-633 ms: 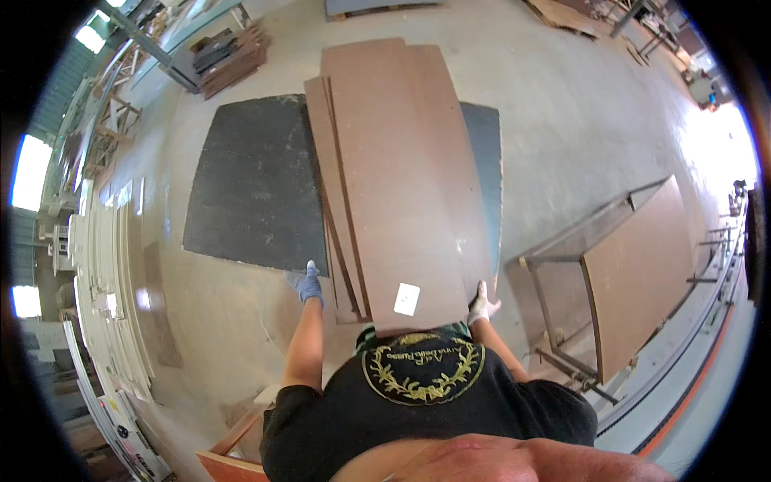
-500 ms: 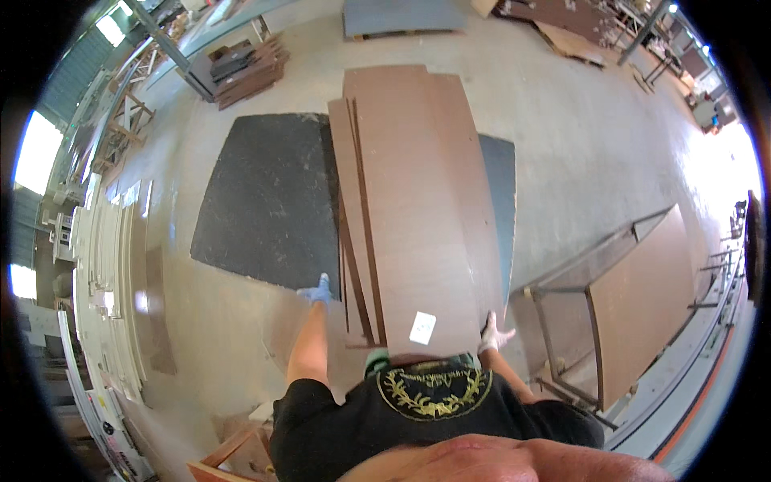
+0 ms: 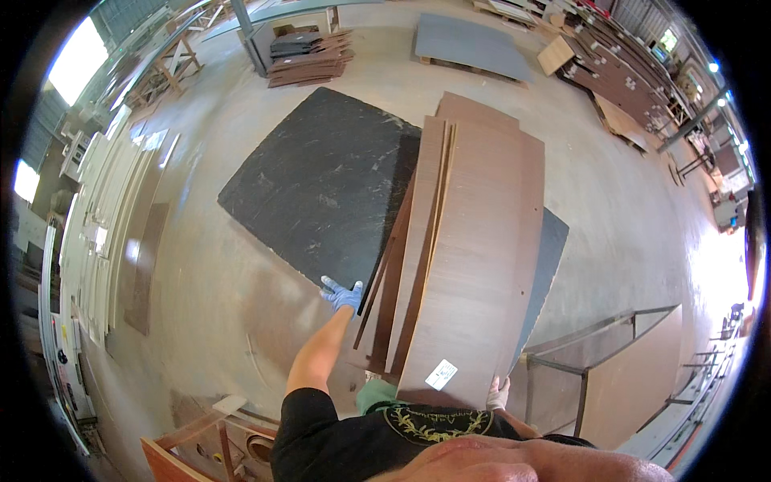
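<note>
A stack of long brown panels (image 3: 482, 265) lies in front of me, its near end close to my waist and its left-hand panels fanned apart. Beneath it is a large black sheet (image 3: 321, 177) with pale streaks, showing on both sides. My left hand (image 3: 344, 296), in a blue glove, is open with spread fingers at the sheet's near edge, just left of the panels. At the near right corner of the top panel, my right hand (image 3: 498, 393) in a pale glove closes on the edge; part of it is hidden. A white label (image 3: 441, 374) sits on that panel.
To the right stands a metal frame with a brown board (image 3: 634, 381). A wooden cabinet (image 3: 221, 442) is at the lower left. White strips (image 3: 108, 249) lie along the left. Farther off are a stack of dark and brown boards (image 3: 309, 60) and a grey sheet (image 3: 470, 46) on a pallet.
My view has turned, so the panels and sheet appear slanted and farther right. My right hand, spread with its thumb out before, is now against the panel's edge. The left stays open by the sheet.
</note>
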Available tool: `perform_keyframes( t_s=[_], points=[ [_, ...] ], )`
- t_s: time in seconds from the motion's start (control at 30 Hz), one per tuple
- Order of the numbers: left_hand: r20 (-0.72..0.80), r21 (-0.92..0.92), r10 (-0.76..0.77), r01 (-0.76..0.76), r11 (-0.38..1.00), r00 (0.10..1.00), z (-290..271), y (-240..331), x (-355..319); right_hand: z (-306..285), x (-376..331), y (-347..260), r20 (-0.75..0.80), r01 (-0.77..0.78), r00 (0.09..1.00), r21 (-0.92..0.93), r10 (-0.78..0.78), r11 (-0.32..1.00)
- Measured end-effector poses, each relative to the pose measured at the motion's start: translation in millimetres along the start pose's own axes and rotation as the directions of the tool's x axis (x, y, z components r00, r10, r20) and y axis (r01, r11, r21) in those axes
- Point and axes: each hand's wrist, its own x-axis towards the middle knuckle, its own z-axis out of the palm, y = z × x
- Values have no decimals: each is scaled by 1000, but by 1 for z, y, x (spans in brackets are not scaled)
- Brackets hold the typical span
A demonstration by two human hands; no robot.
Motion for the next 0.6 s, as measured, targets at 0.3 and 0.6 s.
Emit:
perform_keyframes(
  t_s=[0.3, 0.6],
  points=[
    [-19, 129, 140, -136, 982, 990, -9, 62, 46, 59, -29, 2, -133, -6, 991, -238, -26, 971],
    [12, 247, 360, -352, 903, 933, -23, 151, 97, 170, -127, -137, -296, -155, 954, -392, 35, 907]
  ],
)
